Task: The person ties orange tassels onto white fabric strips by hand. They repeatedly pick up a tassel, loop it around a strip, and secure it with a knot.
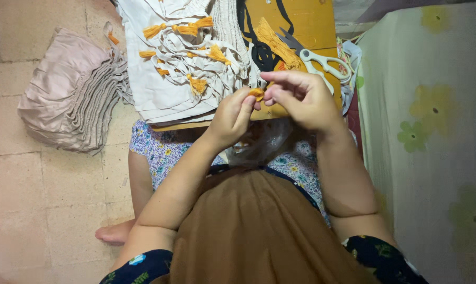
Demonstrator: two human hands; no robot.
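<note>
Landmark: the low yellow wooden board, which lies in front of the sitting person's knees.
Folded stack: a pile of pale pink pleated cloth pieces rests on the tiled floor, well to the left of the board, so it is out of the way of the hands.
Corded cloth: white cloth pieces with cream cords and orange thread tassels cover the left part of the board, spread flat so each tassel shows.
Left hand: the left hand, at the near edge of the board, has its fingers together, pinching a small orange thread tuft.
Right hand: the right hand pinches the same tuft from the other side, steadying it.
Tuft: it sits between both hands, above the board's near edge.
Scissors: white-handled metal scissors lie on the board, just behind the right hand, within reach.
</note>
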